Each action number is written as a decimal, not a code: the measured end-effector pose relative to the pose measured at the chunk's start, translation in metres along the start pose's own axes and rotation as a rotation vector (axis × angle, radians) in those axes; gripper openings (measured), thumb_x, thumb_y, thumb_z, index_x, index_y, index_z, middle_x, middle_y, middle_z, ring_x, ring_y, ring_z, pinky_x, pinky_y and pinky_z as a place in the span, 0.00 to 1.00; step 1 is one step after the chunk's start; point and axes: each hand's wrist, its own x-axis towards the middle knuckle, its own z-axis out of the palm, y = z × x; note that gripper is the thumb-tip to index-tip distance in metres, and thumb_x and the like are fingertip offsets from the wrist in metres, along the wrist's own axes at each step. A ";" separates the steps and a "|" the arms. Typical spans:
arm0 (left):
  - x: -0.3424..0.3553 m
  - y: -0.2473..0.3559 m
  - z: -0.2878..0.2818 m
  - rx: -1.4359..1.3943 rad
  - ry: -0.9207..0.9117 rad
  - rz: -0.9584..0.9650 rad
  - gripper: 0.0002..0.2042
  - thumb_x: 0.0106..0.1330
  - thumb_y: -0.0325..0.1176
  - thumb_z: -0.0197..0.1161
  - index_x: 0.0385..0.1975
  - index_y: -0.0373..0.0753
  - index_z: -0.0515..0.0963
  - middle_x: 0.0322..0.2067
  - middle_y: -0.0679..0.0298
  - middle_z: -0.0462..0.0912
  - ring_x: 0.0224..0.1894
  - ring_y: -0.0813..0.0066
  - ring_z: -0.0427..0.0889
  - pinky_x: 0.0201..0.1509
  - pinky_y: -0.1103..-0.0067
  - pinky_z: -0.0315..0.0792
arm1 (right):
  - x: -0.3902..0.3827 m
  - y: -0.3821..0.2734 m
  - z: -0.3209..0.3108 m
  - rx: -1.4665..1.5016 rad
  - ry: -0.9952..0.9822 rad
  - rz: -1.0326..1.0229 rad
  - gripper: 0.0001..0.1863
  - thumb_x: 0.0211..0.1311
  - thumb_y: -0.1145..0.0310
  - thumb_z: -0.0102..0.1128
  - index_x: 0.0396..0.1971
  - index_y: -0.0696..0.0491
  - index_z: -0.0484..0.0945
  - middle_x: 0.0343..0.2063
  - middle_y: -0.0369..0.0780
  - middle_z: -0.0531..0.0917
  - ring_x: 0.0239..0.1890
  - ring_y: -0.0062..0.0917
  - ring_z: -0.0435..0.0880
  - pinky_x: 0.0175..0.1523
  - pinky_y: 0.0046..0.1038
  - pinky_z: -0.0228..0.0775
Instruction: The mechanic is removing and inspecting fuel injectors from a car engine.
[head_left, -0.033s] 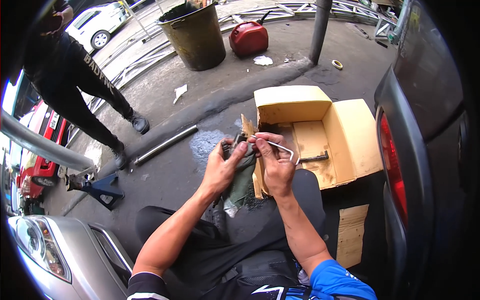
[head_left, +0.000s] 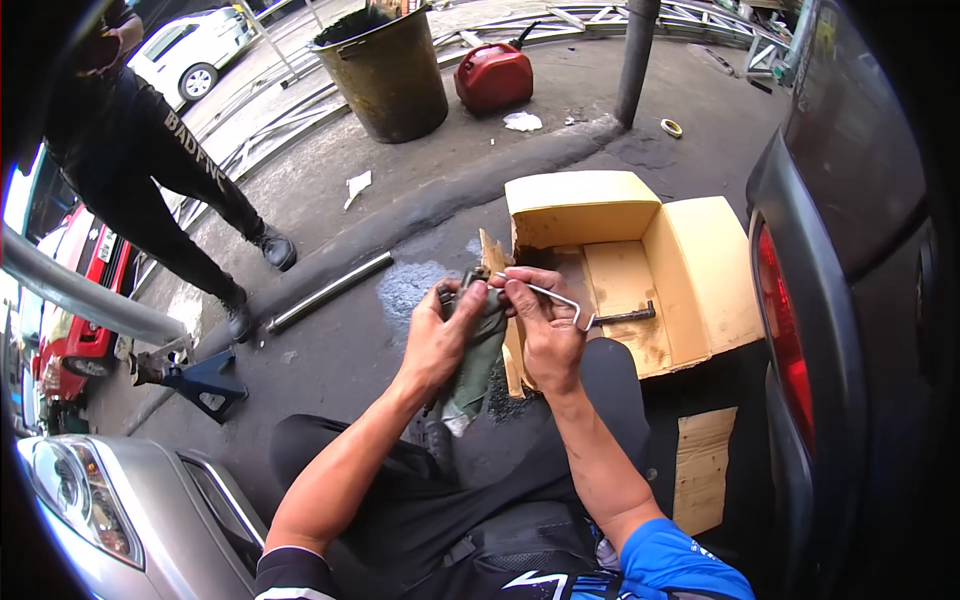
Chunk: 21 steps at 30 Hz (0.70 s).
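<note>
My left hand point(head_left: 437, 335) is closed around a dark metal part point(head_left: 473, 276), together with a dirty green rag point(head_left: 478, 368) that hangs below the fingers. Most of the part is hidden by the hand and cloth. Between the fingertips of my right hand point(head_left: 553, 343), a thin silver bent rod point(head_left: 556, 296), shaped like a hex key, is pinched. Its left end lies close to the metal part; whether they touch I cannot tell. Both hands are above my knees, at the near left edge of an open cardboard box point(head_left: 583, 193). A dark bar-shaped tool point(head_left: 628, 317) lies in the box.
A dark car's rear point(head_left: 790, 330) stands close on the right, a silver car's front point(head_left: 110, 500) at lower left. On the ground are a metal pipe point(head_left: 330, 292), a jack stand point(head_left: 207, 385) and flat cardboard point(head_left: 705, 470). A person point(head_left: 165, 165) stands at left; beyond are a bucket point(head_left: 390, 85) and red fuel can point(head_left: 495, 78).
Very little differs. The bent rod and my right hand are slightly farther left, and the whole view has shifted a touch. Both hands keep their hold.
</note>
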 end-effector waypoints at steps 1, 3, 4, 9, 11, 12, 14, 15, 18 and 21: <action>0.000 -0.001 -0.001 0.026 0.013 0.001 0.18 0.79 0.48 0.63 0.47 0.36 0.79 0.40 0.65 0.85 0.42 0.84 0.80 0.47 0.81 0.76 | -0.001 0.001 0.000 -0.021 -0.015 0.022 0.08 0.75 0.77 0.63 0.49 0.61 0.81 0.43 0.42 0.90 0.41 0.18 0.88 0.50 0.21 0.80; 0.002 -0.004 -0.004 -0.046 -0.003 -0.005 0.19 0.81 0.49 0.59 0.46 0.35 0.80 0.39 0.66 0.85 0.42 0.83 0.80 0.48 0.81 0.76 | -0.004 0.004 0.002 0.015 -0.013 0.024 0.08 0.75 0.77 0.63 0.49 0.60 0.80 0.43 0.42 0.90 0.42 0.18 0.88 0.50 0.21 0.80; 0.003 -0.005 -0.007 -0.139 -0.017 0.016 0.21 0.83 0.50 0.55 0.46 0.35 0.82 0.39 0.67 0.85 0.42 0.83 0.79 0.49 0.80 0.76 | -0.004 0.005 0.004 0.058 -0.045 0.015 0.08 0.75 0.77 0.62 0.49 0.60 0.79 0.43 0.42 0.90 0.43 0.18 0.87 0.50 0.21 0.80; 0.004 -0.009 -0.011 0.010 -0.026 0.128 0.23 0.85 0.49 0.46 0.54 0.34 0.80 0.46 0.62 0.88 0.46 0.77 0.86 0.54 0.78 0.79 | -0.003 0.005 0.000 -0.016 -0.039 0.044 0.07 0.75 0.76 0.63 0.49 0.60 0.79 0.42 0.43 0.90 0.42 0.18 0.87 0.50 0.21 0.80; 0.001 -0.008 -0.009 -0.009 -0.023 0.111 0.20 0.84 0.46 0.48 0.53 0.34 0.79 0.48 0.62 0.86 0.50 0.77 0.83 0.60 0.77 0.75 | -0.003 0.004 -0.002 -0.046 -0.026 0.027 0.07 0.75 0.76 0.63 0.48 0.60 0.79 0.41 0.43 0.91 0.41 0.19 0.88 0.49 0.22 0.80; 0.000 -0.007 -0.008 -0.003 -0.023 0.108 0.20 0.84 0.46 0.48 0.53 0.34 0.79 0.48 0.62 0.86 0.50 0.77 0.83 0.60 0.77 0.75 | -0.004 0.003 -0.003 -0.065 -0.037 -0.013 0.07 0.75 0.76 0.63 0.48 0.61 0.79 0.40 0.43 0.91 0.40 0.19 0.88 0.49 0.22 0.81; -0.002 -0.004 -0.005 0.124 -0.016 0.141 0.19 0.82 0.45 0.53 0.51 0.32 0.77 0.45 0.61 0.83 0.49 0.77 0.77 0.61 0.77 0.70 | -0.004 0.002 -0.004 -0.120 -0.005 -0.024 0.06 0.74 0.75 0.65 0.44 0.62 0.81 0.37 0.42 0.90 0.39 0.19 0.88 0.48 0.23 0.81; -0.003 -0.003 -0.004 0.147 -0.034 0.184 0.18 0.80 0.44 0.56 0.51 0.31 0.76 0.44 0.61 0.82 0.49 0.76 0.76 0.60 0.76 0.69 | -0.003 0.001 -0.005 -0.190 -0.028 -0.063 0.05 0.75 0.75 0.64 0.44 0.61 0.80 0.35 0.41 0.89 0.38 0.19 0.88 0.48 0.22 0.80; -0.006 0.001 -0.002 0.183 -0.063 0.178 0.18 0.79 0.42 0.58 0.53 0.31 0.75 0.44 0.60 0.81 0.49 0.75 0.76 0.60 0.76 0.69 | -0.003 0.000 -0.010 -0.348 -0.070 -0.120 0.04 0.75 0.75 0.63 0.44 0.60 0.80 0.35 0.39 0.87 0.39 0.20 0.87 0.48 0.22 0.79; -0.006 0.003 -0.001 0.178 -0.062 0.173 0.18 0.78 0.41 0.60 0.54 0.30 0.74 0.44 0.58 0.82 0.48 0.75 0.77 0.58 0.75 0.71 | 0.001 0.004 -0.010 -0.444 -0.076 -0.195 0.05 0.74 0.74 0.65 0.43 0.59 0.81 0.36 0.40 0.88 0.41 0.23 0.87 0.49 0.25 0.79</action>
